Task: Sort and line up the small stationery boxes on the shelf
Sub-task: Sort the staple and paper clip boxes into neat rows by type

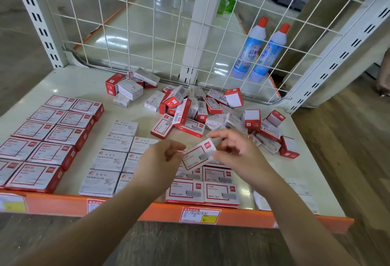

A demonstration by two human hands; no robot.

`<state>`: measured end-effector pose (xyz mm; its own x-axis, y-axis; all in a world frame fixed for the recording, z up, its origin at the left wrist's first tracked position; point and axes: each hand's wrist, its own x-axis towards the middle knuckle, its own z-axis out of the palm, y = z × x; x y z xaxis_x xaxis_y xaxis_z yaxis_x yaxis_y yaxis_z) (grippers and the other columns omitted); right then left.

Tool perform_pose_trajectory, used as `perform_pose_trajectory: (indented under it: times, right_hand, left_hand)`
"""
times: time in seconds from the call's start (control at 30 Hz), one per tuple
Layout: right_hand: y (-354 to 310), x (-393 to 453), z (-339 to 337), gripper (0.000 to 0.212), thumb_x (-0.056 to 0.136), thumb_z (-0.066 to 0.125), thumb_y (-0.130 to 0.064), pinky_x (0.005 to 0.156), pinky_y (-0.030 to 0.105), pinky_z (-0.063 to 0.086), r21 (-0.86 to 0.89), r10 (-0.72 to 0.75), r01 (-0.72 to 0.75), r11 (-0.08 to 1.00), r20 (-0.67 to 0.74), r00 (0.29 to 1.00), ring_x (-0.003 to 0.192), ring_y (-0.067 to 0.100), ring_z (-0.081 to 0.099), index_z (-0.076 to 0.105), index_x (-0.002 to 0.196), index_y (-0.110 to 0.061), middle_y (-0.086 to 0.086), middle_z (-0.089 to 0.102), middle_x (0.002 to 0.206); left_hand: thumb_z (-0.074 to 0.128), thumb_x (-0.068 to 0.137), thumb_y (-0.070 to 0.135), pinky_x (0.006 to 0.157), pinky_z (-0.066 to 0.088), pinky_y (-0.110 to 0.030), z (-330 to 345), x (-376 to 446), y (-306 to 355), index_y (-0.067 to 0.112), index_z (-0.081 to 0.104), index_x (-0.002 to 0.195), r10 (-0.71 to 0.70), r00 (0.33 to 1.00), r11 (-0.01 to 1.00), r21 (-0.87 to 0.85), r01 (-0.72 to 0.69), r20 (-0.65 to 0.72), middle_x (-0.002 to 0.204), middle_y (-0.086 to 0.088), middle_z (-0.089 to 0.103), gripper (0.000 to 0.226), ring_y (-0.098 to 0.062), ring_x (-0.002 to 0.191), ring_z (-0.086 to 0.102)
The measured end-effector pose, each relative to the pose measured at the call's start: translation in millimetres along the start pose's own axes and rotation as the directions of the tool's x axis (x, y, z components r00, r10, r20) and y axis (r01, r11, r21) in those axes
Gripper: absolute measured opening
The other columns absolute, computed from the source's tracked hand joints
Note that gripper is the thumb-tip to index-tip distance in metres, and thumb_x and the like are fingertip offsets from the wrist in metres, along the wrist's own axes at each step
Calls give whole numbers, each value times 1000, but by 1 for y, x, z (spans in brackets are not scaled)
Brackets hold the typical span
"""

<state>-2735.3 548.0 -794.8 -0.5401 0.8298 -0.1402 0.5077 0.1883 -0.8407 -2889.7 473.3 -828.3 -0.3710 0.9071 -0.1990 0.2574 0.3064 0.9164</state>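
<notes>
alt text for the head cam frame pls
Both hands, left hand and right hand, hold one red-and-white staple box above neat rows of boxes on a shelf. An unsorted pile lies behind.

I see a red-and-white staple box [198, 155] held tilted above neat rows of boxes [202, 191] on the shelf [84, 82], with a jumbled pile [211, 111] behind.

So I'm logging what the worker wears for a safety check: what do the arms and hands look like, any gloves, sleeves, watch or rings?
Both forearms are bare as far as the picture shows; no sleeve reaches into view. The left hand and right hand wear no gloves. No watch, bracelet or ring shows on either wrist or on the fingers that are visible.
</notes>
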Motion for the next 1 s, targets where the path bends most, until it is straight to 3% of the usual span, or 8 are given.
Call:
perform_pose_trajectory:
  times: [0.1,0.23,0.43,0.6,0.7,0.8,0.87,1.0]
  right_hand:
    - [3,-5,1,42,83,65,-13,79,33,55,-17,-3,5,1000,97,995,84,9,65,54,103,-48,-8,69,86]
    - [6,-6,4,42,82,66,-9,77,36,57,-21,26,-24,1000,106,994,84,9,66,54,100,-45,-10,71,88]
    - [10,-6,5,37,83,66,-10,84,35,54,78,12,-11,997,-23,1000,87,7,65,53,103,-39,-11,72,90]
    - [14,-5,8,42,84,65,-8,87,38,53,66,3,3,998,-86,996,97,7,63,52,104,-42,-9,70,96]
    - [15,-5,10,43,83,66,-8,85,30,53,11,-28,29,1000,-99,995,97,3,60,50,98,-45,-13,67,99]
    - [14,-6,12,42,82,67,-13,75,15,47,-35,-32,29,999,-99,995,94,-4,56,47,93,-47,-24,60,96]
    - [14,-6,13,40,82,68,-15,74,13,46,-51,-21,16,999,-97,995,92,-6,55,47,96,-47,-28,56,94]
    - [14,-7,14,41,83,68,-17,76,15,48,-78,2,-9,997,-87,996,90,-6,55,48,104,-45,-31,53,92]
  left_hand:
    - [48,94,13,46,48,-12,-2,2,2,22,56,101,-57,998,996,-74,54,-37,82,9,60,14,-9,73,61]
    - [50,94,15,42,45,-10,-4,3,0,19,57,112,-97,994,988,-129,89,-56,81,14,58,20,-2,68,58]
    - [53,92,24,68,54,-25,-2,-5,1,23,62,112,-45,999,996,-73,46,5,87,16,65,22,-8,82,64]
    - [55,91,17,70,54,-23,-1,-8,0,33,56,94,14,1000,994,-107,-15,-8,84,19,64,16,-5,81,63]
    - [55,91,15,64,51,-17,0,-5,-3,30,54,96,39,999,997,-62,-41,-33,83,18,62,16,-2,78,61]
    - [54,91,13,68,53,-20,0,-4,-5,25,59,102,39,998,999,-34,-40,-39,88,14,64,17,-7,84,63]
    - [54,91,13,71,53,-22,0,-4,-6,20,63,110,42,998,999,2,-41,-47,95,11,65,22,-10,88,63]
    - [52,92,15,64,47,-13,-1,-4,-9,20,64,114,48,997,997,65,-44,-63,96,12,63,25,-7,85,58]
